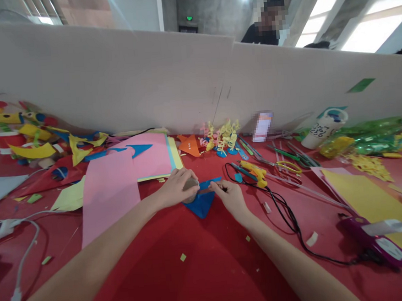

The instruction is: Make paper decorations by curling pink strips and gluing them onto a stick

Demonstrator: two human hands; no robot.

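My left hand [177, 185] is closed around a grey-brown roll of tape [190, 191] near the middle of the table. From the roll a narrow strip [204, 190] runs across to my right hand [232, 196], whose thumb and fingers pinch its end. Under both hands lies a blue triangular sheet [202, 207], its point towards me and its upper part partly covered by the hands and strip. Right of my right hand rests a yellow glue gun [256, 173] with a black cord.
Pink sheets [111, 193] lie to the left, yellow sheets [380, 211] to the right. Scissors [288, 166], small yellow figures [226, 137] and a white bottle [323, 128] stand or lie behind. A purple power strip [376, 243] sits front right. A white partition [141, 76] bounds the back.
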